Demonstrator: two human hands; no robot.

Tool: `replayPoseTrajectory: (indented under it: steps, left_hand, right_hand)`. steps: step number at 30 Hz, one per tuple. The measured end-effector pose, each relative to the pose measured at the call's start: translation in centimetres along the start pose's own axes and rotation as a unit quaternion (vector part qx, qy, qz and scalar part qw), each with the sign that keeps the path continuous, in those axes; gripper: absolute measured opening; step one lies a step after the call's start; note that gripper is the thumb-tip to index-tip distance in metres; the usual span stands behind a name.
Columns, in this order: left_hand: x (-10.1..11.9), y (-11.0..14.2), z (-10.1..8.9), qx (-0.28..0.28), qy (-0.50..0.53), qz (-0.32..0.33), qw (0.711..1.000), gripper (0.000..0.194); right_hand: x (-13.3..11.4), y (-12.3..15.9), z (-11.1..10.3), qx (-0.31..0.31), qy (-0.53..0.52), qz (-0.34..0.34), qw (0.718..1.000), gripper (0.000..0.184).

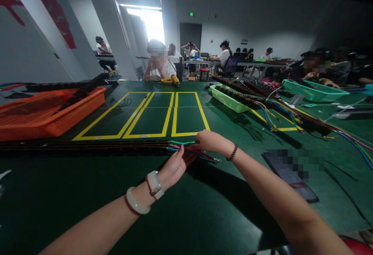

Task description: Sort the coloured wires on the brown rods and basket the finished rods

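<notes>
A long dark cable harness lies across the table in front of me. Coloured wires, among them green, red and blue, come out of its right end, and metal terminals show at their tips. My left hand is closed round the wires from below, its thumb upright against them. Just to its right, my right hand reaches over the same wires with its fingers bent down in a pinch. Its fingertips are partly hidden, but the green wire runs into them.
An orange basket with dark harnesses stands left on the green table. Yellow tape frames mark the middle. A light green basket, more harnesses and a phone lie right. A yellow heat gun rests at the far edge, near a person.
</notes>
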State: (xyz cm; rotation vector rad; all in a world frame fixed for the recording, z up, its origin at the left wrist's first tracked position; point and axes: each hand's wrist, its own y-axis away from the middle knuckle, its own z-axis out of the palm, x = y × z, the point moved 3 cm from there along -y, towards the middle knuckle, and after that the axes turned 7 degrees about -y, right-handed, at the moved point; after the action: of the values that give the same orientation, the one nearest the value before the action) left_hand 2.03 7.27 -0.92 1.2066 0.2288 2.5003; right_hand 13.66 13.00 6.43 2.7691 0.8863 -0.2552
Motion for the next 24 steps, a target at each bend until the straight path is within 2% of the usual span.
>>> replayPoseTrajectory:
  steps: [4, 8, 13, 16, 19, 24]
  left_hand:
    - [-0.1, 0.0, -0.1, -0.001, -0.004, -0.003, 1.0, 0.021]
    - [0.0, -0.1, -0.3, 0.013, -0.024, -0.005, 1.0, 0.021]
    - [0.1, -0.3, -0.4, 0.023, -0.038, -0.032, 0.998, 0.029]
    - [0.2, -0.4, -0.5, 0.043, -0.041, -0.02, 0.998, 0.026]
    - [0.3, -0.3, -0.4, 0.028, -0.04, -0.002, 0.999, 0.02]
    - [0.2, -0.1, -0.4, 0.003, -0.039, -0.001, 0.999, 0.022]
  right_hand:
    - [-0.5, -0.3, 1.1, -0.007, 0.004, -0.017, 1.0, 0.041]
    - [0.8, -1.1, 1.5, -0.034, -0.057, -0.045, 0.997, 0.041]
    - [2.6, -2.1, 2.2, -0.029, -0.116, -0.057, 0.991, 0.039]
    - [3.0, -2.4, 2.5, 0.007, -0.143, -0.062, 0.988, 0.036]
    - [3.3, -2.5, 2.5, 0.074, -0.128, -0.073, 0.986, 0.032]
    - [3.7, -2.9, 3.2, 0.092, -0.09, -0.1, 0.987, 0.031]
